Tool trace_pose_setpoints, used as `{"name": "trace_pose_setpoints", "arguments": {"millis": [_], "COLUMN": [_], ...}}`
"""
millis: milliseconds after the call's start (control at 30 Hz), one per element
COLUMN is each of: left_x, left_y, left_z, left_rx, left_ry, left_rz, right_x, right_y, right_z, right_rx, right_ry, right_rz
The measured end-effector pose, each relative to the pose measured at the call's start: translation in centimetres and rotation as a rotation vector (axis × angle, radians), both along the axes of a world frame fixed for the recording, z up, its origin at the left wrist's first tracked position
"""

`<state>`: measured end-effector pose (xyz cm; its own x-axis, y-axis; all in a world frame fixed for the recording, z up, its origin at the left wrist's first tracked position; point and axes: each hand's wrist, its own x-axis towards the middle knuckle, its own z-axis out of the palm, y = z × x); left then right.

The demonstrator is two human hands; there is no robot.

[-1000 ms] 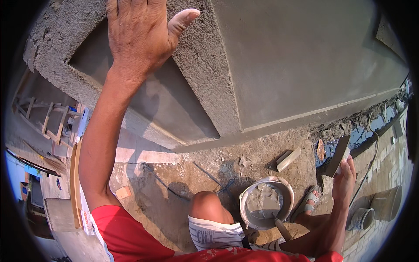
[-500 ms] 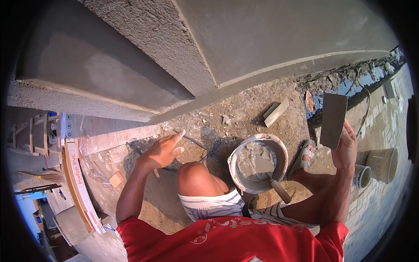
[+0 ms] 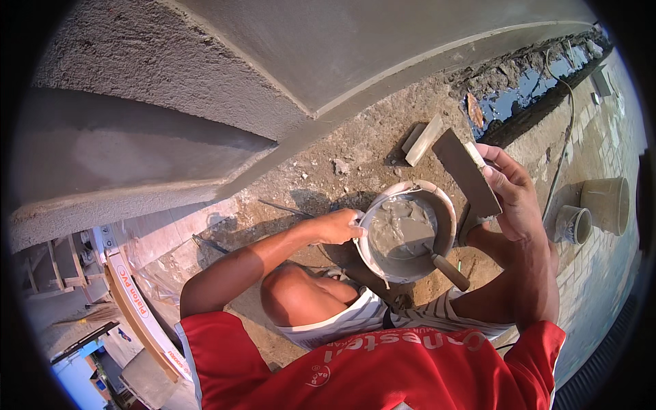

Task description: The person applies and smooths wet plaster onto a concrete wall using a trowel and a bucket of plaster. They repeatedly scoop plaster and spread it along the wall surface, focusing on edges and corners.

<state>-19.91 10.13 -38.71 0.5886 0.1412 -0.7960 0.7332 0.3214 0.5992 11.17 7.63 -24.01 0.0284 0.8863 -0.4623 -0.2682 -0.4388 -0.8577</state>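
Observation:
My left hand (image 3: 339,226) is at the left rim of a white bucket (image 3: 365,249) of grey wet mortar (image 3: 400,222), its fingers curled on the rim. A trowel with a wooden handle (image 3: 447,270) rests in the bucket. My right hand (image 3: 511,191) holds a flat, dark grey rectangular float (image 3: 465,171) by its lighter edge, above the bucket's right side. Above stands a cement wall (image 3: 369,41) with rough raised bands (image 3: 137,68) and smooth grey recesses.
Short angled pieces (image 3: 422,140) lie on the dirt (image 3: 355,143). A ditch of dark water (image 3: 512,96) and a hose (image 3: 570,116) are at the right, with two buckets (image 3: 601,201) on paving. Long white-and-brown boxes (image 3: 147,307) and wooden frames (image 3: 58,266) are at the left.
My left hand has come down from the wall to the bucket's rim. My right hand has moved inward and turned the float. The view has shifted, showing less of the wall.

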Motion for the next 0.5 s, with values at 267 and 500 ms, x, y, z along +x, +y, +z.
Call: {"name": "trace_pose_setpoints", "arguments": {"millis": [267,500], "left_x": [3.3,7.4], "left_y": [-1.4,4.1], "left_z": [-1.0,-3.3], "left_rx": [0.028,0.296], "left_ry": [0.163,0.115], "left_rz": [0.492,0.367], "right_x": [0.5,1.0], "right_y": [2.3,2.6], "right_z": [0.1,1.4], "right_rx": [-0.019,0.015], "right_ry": [0.027,0.098], "right_rz": [-0.042,-0.118]}}
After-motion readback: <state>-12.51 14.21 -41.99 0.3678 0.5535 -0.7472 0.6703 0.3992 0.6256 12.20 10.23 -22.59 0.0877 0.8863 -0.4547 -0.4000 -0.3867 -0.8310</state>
